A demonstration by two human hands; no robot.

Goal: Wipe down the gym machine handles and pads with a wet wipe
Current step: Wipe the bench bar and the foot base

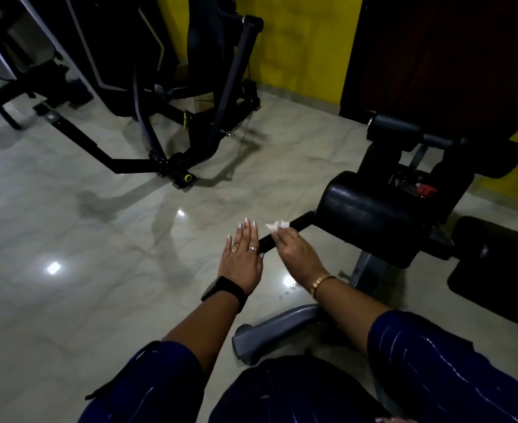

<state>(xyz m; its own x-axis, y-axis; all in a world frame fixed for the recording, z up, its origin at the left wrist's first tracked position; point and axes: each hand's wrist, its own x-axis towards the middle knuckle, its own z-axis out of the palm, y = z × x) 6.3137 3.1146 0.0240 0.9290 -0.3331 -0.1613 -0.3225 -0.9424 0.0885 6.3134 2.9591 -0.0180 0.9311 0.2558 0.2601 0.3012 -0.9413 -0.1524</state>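
A short black handle bar [300, 222] sticks out to the left from a black roller pad [370, 212] on the gym machine. My right hand [297, 251] pinches a crumpled white wet wipe [277, 225] against the top of the bar. My left hand [244, 254] is held flat with straight fingers just left of the bar's free end, its thumb side touching or nearly touching it. Further black pads [495, 264] sit to the right.
Glossy marble floor [99, 239] spreads out to the left. Another black machine frame [172, 160] stands at the back, with a yellow wall [300, 41] behind. A grey metal machine foot [269, 331] lies just in front of my knees.
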